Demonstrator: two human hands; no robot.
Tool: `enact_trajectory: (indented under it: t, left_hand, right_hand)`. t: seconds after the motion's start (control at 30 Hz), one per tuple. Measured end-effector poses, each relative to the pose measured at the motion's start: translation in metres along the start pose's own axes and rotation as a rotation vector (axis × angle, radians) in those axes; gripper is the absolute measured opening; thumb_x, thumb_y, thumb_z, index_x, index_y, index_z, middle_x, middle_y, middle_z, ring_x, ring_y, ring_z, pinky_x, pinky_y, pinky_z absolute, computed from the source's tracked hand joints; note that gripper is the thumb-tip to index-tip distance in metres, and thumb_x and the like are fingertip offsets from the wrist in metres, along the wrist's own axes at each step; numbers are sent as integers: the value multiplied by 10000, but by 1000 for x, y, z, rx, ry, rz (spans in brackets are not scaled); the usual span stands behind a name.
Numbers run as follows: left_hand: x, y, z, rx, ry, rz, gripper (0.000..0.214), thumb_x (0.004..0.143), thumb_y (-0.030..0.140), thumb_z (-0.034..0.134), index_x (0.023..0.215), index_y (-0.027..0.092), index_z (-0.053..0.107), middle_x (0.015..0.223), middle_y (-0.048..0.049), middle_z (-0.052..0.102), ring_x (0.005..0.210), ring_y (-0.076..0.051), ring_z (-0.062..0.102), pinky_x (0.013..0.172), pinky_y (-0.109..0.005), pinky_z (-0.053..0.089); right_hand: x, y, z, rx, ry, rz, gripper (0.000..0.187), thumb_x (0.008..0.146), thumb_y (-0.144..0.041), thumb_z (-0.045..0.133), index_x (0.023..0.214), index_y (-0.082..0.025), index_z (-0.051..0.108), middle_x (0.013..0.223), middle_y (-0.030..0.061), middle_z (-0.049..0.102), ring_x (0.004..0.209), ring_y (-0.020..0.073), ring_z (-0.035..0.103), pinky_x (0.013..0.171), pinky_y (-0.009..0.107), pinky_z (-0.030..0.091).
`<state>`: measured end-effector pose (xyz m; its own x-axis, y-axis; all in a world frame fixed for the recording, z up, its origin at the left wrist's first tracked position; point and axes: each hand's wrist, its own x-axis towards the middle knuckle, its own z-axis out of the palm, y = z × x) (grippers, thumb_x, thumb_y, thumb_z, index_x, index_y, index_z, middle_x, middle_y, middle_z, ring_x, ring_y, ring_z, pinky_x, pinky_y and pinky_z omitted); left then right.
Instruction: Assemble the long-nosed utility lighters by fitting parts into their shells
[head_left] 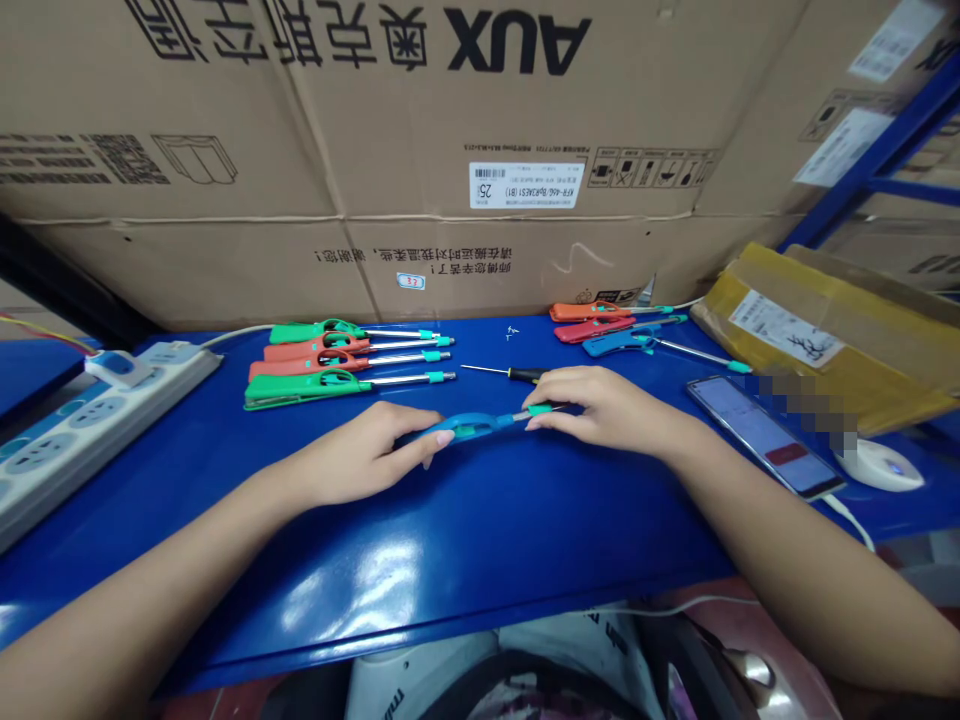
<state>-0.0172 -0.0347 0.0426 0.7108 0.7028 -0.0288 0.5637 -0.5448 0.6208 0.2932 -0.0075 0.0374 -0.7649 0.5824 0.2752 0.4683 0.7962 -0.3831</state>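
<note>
Between my two hands lies a blue long-necked gas lighter (474,427), held level just over the blue tabletop. My left hand (375,450) is closed around its handle end, thumb along the near side. The fingers of my right hand (596,412) pinch the metal neck by its turquoise sleeve (538,410); the tip is partly hidden by them. Just beyond my right fingers is a screwdriver (495,372) with a thin shaft and a black and yellow handle. Several green and red lighters (315,388) lie in a row behind my left hand.
Red, orange and blue lighters (619,342) lie at the back right, near a yellow-taped parcel (810,330). A phone (765,435) with a cable and a white mouse (885,468) are at right. A power strip (97,420) runs along the left. A large carton (420,120) walls the back.
</note>
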Motion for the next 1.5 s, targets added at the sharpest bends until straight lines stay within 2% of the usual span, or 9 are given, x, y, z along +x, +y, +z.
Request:
enact_trajectory:
  t: [0.17,0.3,0.47,0.7,0.93,1.1,1.33,1.5]
  left_hand:
    - [1,-3,1,-33,23,-16,410,1039,451,423,819,171,625,726,24,634,662,-106,577,668,-211,432]
    - [0,-2,0,-37,32,-8,400,1040,443,429,817,171,618,719,27,625,653,-102,566,661,-207,425]
    - [0,6,8,14,73,47,350,1046,401,431,858,172,617,762,21,624,674,-106,561,676,-219,409]
    - [-1,7,17,2,98,41,390,1047,406,412,789,168,583,694,25,571,622,-105,523,639,-232,391]
    - [0,6,13,-115,83,-43,439,1027,448,431,746,164,615,667,18,609,603,-106,538,616,-219,410]
    - [0,7,12,-160,59,-86,475,1011,481,445,715,162,635,590,28,566,519,-94,464,527,-212,357]
    - [-1,11,16,-108,80,-39,430,1024,439,435,746,165,614,669,8,644,608,-111,574,631,-218,437]
    - [0,9,19,-84,83,-31,429,1036,439,419,757,168,601,671,14,634,607,-109,582,634,-219,438]
  right_hand:
    - [-3,0,3,-186,26,-17,336,954,-359,639,1231,-175,687,1184,101,744,1073,248,688,946,380,488]
    - [-4,0,1,-213,3,-34,219,995,-297,566,1101,-189,725,1059,71,771,931,213,706,857,338,510]
    - [0,-7,11,-261,19,-99,242,1029,-300,502,1101,-181,700,992,67,752,862,187,693,767,303,511]
    - [0,-11,26,-414,127,-221,249,1035,-225,457,1081,-129,682,912,88,743,783,178,684,660,287,499]
    - [1,-11,31,-427,243,-293,256,1028,-202,447,1046,-135,693,946,99,768,801,174,705,682,293,549]
    - [0,-13,31,-432,204,-263,286,1022,-188,416,1070,-158,696,967,97,771,824,179,709,695,304,557]
    - [0,-18,30,-441,175,-253,288,1013,-161,402,1036,-117,687,898,101,748,758,176,665,647,293,487]
    - [0,-18,29,-433,60,-182,274,999,-154,399,1017,-128,671,847,79,706,711,173,610,605,291,405]
